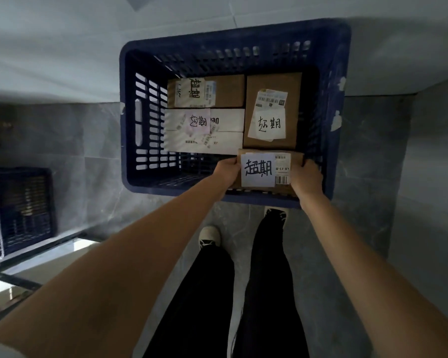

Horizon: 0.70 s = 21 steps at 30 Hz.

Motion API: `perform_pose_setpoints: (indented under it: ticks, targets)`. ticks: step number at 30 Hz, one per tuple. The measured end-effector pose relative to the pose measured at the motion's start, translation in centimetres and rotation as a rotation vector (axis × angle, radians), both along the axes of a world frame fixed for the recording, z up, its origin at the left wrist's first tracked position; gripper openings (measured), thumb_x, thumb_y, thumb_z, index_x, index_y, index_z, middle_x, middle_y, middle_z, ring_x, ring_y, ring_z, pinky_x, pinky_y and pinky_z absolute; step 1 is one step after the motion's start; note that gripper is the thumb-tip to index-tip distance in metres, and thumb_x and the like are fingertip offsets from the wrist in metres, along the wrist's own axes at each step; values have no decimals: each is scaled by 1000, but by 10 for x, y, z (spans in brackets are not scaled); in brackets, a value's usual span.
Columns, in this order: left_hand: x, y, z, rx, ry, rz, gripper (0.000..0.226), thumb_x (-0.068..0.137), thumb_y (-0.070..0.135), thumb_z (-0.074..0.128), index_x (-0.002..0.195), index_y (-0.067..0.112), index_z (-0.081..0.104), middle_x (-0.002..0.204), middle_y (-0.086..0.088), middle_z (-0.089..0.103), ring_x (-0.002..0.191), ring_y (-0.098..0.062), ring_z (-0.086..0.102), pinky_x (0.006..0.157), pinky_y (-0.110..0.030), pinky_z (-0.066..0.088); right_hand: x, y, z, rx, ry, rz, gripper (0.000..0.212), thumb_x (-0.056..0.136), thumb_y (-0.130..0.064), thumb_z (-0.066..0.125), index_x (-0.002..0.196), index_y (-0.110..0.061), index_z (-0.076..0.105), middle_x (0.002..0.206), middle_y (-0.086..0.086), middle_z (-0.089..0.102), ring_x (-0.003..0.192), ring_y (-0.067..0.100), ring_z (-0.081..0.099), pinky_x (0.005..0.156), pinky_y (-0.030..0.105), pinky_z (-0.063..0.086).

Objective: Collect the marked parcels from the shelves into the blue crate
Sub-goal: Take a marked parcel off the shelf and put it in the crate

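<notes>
A second blue crate [23,210] sits on a low shelf at the far left, well apart from the work, while the left hand [226,170] and right hand [307,177] each grip an end of a brown marked parcel [265,169] held just inside the near right corner of the blue crate [130,112] on the floor. This looks like the placing step — the next move calls for lowering it flat into the bare strip along the near wall. Three other marked parcels — brown [225,90], white [228,120], brown [272,81] — fill the far half, leaving little room.
</notes>
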State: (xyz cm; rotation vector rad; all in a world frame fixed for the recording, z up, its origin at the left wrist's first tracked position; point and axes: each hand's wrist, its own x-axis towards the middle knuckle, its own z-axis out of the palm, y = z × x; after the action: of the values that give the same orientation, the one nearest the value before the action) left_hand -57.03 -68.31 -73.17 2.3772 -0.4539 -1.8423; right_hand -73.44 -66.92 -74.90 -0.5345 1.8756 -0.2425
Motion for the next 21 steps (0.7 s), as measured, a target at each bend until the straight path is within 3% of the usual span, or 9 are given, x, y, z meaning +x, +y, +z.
perform_pose_setpoints:
  ticks: [3,6,8,10,12,15,19,21]
  targets:
    - [-9,-5,-24,39,17,-38,30,103,9,38,120,-1,60,123,-17,63,112,-32,61,100,-46,48,-7,-13,-23,121,-25,62,38,100,-12,37,133,6,42,131,22,54,116,33,55,85,35,46]
    - [-16,-10,-43,75,-9,-65,32,103,8,38,123,-5,58,126,-21,61,115,-35,59,101,-49,47,-8,-25,-41,168,-41,105,21,98,-7,37,116,-4,48,129,23,54,110,32,55,77,29,39]
    - [-19,-14,-53,99,-4,-88,33,101,3,37,130,-5,53,129,-20,59,116,-35,58,101,-47,47,-6,-33,-49,226,-33,86,29,98,-5,34,123,0,48,131,21,53,107,29,56,78,31,44]
    - [-22,-18,-62,124,35,-101,39,100,-4,35,139,-4,42,134,-21,54,119,-35,55,102,-46,46,-4,-39,-58,276,-16,98,38,99,-4,33,134,1,44,136,19,51,116,31,54,91,34,48]
    - [-23,-21,-71,140,67,-108,44,100,-8,31,143,-3,35,137,-21,51,123,-35,53,104,-45,44,-4,-41,-68,285,0,122,35,98,-4,33,130,1,47,140,19,48,124,34,50,99,36,46]
    - [-23,-24,-80,155,60,-156,45,100,-6,27,144,0,34,141,-20,48,127,-34,49,107,-46,41,-3,-39,-77,277,0,122,38,97,-4,33,132,1,45,138,18,50,121,32,52,98,36,47]
    - [-20,-26,-88,181,59,-191,46,100,-4,26,145,1,34,143,-19,45,129,-34,46,108,-46,40,1,-37,-85,273,-29,70,38,95,-8,36,132,-5,47,136,16,52,102,23,51,79,29,44]
    - [-18,-27,-90,185,92,-184,44,100,-3,27,142,0,38,142,-19,46,128,-34,48,108,-46,40,3,-37,-86,273,-20,39,43,94,-9,37,136,-3,45,133,16,54,103,24,55,80,31,48]
